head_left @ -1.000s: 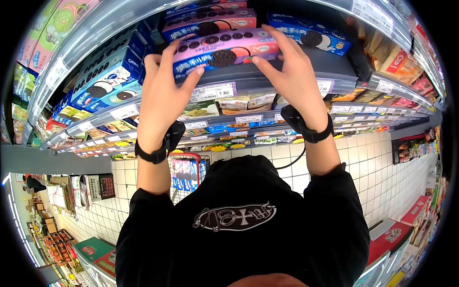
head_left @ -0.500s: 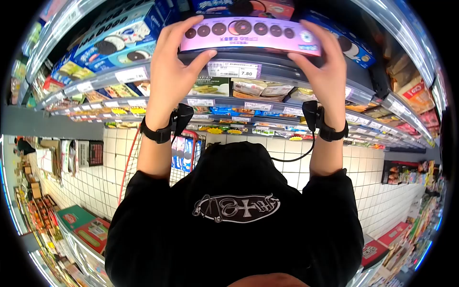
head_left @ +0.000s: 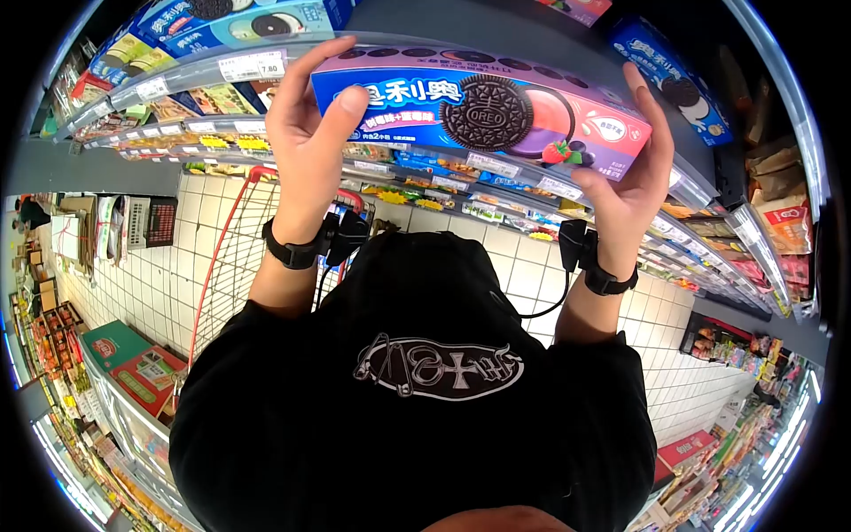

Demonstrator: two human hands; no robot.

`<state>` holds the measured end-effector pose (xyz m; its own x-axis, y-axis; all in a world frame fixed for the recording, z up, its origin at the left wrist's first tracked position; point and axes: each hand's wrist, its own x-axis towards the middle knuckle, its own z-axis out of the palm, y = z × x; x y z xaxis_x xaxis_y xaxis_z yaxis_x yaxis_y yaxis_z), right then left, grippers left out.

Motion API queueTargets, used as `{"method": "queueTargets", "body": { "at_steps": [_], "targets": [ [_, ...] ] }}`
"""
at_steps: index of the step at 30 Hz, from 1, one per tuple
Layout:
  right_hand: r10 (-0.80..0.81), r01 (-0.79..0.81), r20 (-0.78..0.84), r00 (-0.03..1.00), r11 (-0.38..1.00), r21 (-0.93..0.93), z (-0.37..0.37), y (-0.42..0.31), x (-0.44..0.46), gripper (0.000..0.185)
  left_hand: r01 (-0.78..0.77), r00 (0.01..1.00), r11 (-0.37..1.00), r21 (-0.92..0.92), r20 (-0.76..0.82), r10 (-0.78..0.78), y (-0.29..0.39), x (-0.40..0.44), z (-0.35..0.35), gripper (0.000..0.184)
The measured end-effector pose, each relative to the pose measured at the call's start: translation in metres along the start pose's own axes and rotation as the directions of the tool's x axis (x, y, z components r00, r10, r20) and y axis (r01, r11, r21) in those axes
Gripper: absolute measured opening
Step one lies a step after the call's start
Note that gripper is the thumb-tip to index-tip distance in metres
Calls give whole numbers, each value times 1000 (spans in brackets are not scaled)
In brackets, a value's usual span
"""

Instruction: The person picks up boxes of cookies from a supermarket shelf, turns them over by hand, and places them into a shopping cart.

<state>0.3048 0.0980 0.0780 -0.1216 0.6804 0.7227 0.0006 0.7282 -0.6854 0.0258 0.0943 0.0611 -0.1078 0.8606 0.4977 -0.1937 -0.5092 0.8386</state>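
Head view: fingers of the left hand (head_left: 306,142) and right hand (head_left: 636,182) hold both ends of a cookie box (head_left: 483,111), top middle, off the shelf (head_left: 470,28), not set down yet.

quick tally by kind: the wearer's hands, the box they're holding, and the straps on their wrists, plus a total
Hands: 2 (left hand, right hand)
Cookie box held between them: 1
Black wrist straps: 2 (left strap, right strap)
Total: 5
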Motion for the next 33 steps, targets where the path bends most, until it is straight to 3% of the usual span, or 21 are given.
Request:
{"method": "queueTargets", "body": {
  "at_steps": [4,10,12,17,32,33],
  "targets": [
    [116,-117,20,993,991,71,7,1,-11,89,122,992,992,-31,-15,-123,-2,-10,-8,41],
    [159,-159,12,987,986,-49,10,2,-22,89,235,971,954,-186,4,-239,1,-21,-4,52],
    [215,-215,6,977,976,-33,10,2,-24,88,178,984,972,-153,5,-179,2,-24,0,59],
    [200,-200,21,980,980,12,15,3,-27,87,217,976,944,-247,34,-216,5,-31,-2,71],
    [239,-248,-91,967,964,-94,19,-3,-40,91,181,983,951,-249,86,-165,-2,-42,-6,82],
    [230,-239,-101,968,967,-91,20,-2,-42,86,163,986,955,-246,74,-149,-4,-43,-6,75]
  ]
}}
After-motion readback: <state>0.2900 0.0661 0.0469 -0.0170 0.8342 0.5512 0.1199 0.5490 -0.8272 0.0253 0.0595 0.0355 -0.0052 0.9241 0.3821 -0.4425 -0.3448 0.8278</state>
